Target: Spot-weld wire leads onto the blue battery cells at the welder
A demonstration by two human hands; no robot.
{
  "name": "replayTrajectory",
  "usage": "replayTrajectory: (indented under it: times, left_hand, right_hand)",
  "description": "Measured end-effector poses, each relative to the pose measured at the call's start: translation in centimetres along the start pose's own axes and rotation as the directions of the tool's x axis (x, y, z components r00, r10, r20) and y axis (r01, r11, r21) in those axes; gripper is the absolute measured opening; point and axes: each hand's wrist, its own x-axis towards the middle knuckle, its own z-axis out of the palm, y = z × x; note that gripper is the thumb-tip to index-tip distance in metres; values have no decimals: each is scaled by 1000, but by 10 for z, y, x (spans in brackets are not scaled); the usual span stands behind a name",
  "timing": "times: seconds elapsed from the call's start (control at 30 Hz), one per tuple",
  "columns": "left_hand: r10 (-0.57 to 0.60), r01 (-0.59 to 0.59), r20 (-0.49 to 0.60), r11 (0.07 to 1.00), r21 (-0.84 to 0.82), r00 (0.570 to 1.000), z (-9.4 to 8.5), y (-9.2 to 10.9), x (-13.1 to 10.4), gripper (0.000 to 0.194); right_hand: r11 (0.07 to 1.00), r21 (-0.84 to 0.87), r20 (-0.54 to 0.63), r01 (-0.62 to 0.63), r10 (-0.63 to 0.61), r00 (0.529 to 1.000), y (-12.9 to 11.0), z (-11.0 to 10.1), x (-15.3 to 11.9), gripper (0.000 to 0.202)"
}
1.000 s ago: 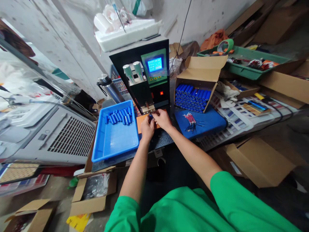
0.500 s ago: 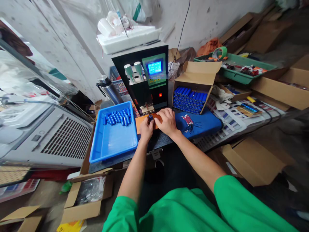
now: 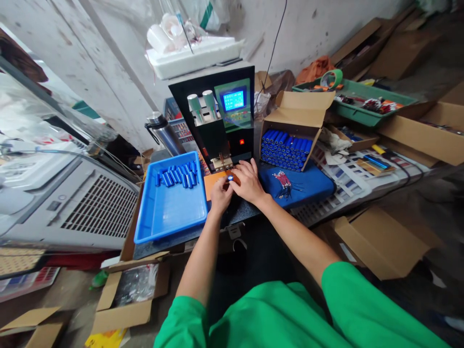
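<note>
A small blue cylindrical battery cell [image 3: 230, 178] is between my two hands, one bright metal end showing. My left hand [image 3: 221, 194] pinches it from the left with thumb and forefinger. My right hand [image 3: 248, 182] closes on it from the right, its other fingers bent over the orange board [image 3: 211, 182]. Just behind the fingertips are the thin electrodes [image 3: 222, 160] of a black spot welder [image 3: 212, 140] with a lit blue display. Much of the cell is hidden by my fingers.
To the left, a blue tray [image 3: 166, 224] contains several blue cells. A cardboard box [image 3: 299, 107] packed with cells stands at right. Short wires [image 3: 282, 182] lie on the blue mat [image 3: 311, 182]. A steel flask [image 3: 166, 135] stands behind the tray.
The cell between my fingers has turned, so its bright end now shows. My right hand has shifted slightly, its fingers more raised, and my left hand has moved a little.
</note>
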Motion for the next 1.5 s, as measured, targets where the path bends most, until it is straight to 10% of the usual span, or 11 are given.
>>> replayTrajectory:
  times: [0.57, 0.93, 1.17, 1.5]
  left_hand:
    - [-9, 9, 3, 1000, -26, 1000, -1, -2, 4, 38]
    - [23, -18, -38, 992, 126, 999, -6, 5, 9, 30]
    - [51, -40, -64, 985, 168, 997, -7, 6, 11, 31]
    - [13, -6, -34, 980, 201, 999, -5, 10, 12, 36]
  right_hand:
    - [989, -96, 111, -115, 125, 986, 0, -7, 5, 17]
    - [941, -123, -526, -315, 207, 825, 133, -77, 25, 32]
    - [903, -226, -399, -364, 255, 881, 180, -67, 45, 28]
    - [898, -255, -334, -359, 267, 904, 182, -78, 45, 32]
